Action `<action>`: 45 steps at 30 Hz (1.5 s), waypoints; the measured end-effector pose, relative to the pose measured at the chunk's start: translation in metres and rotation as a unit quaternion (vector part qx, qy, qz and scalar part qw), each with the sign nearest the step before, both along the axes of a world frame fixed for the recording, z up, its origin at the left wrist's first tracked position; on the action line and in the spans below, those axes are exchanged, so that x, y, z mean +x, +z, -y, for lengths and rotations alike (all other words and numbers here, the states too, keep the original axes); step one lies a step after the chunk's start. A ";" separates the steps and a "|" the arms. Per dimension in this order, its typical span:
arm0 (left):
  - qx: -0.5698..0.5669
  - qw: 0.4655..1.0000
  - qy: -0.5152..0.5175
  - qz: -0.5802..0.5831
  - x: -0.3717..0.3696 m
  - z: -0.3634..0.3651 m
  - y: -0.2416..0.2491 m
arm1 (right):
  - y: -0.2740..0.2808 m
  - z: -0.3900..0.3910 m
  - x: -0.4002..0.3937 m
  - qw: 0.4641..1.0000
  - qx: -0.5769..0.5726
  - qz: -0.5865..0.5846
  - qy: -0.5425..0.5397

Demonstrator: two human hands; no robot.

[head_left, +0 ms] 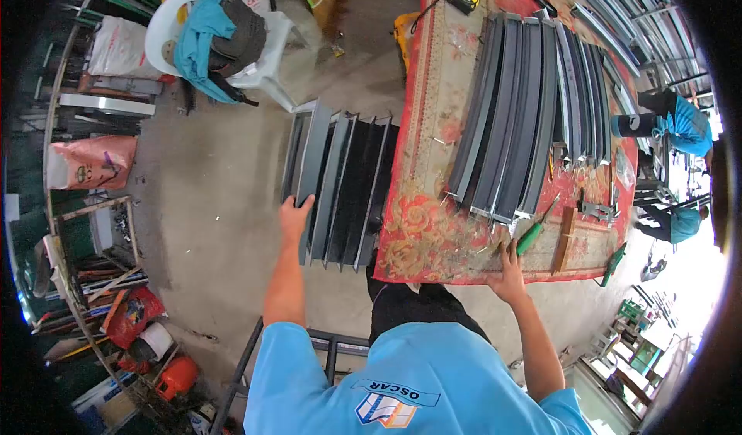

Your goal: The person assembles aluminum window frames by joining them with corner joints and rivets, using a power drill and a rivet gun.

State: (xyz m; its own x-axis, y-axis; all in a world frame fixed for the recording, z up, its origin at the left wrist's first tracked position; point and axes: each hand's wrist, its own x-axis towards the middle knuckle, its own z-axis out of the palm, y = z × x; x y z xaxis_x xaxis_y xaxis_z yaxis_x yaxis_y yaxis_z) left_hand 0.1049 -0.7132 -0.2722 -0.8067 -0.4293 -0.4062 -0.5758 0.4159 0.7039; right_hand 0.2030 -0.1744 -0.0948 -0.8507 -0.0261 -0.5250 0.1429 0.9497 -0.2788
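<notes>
My left hand (294, 218) grips the near end of a grey metal profile (311, 153), thumb on one side and fingers on the other. That profile is the outermost of several standing in a row beside the table. On the table's red patterned carpet (417, 226), my right hand (508, 275) rests near the front edge with fingers stretched out. Its fingertips are right by a green-handled screwdriver (530, 238) and the near ends of a row of dark grey profiles (506, 118). Nothing shows in its grasp.
A yellow tape measure (464, 0) lies at the table's far end. A wooden block (565, 238) and metal clamp (599, 211) are at right. A white plastic chair (282, 52) holds clothing. Shelving (54, 226) lines the left; two people work far right.
</notes>
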 end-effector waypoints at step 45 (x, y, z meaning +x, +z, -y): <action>0.025 0.998 0.026 0.058 0.007 0.005 -0.109 | 0.010 0.009 -0.007 0.999 0.021 0.026 0.020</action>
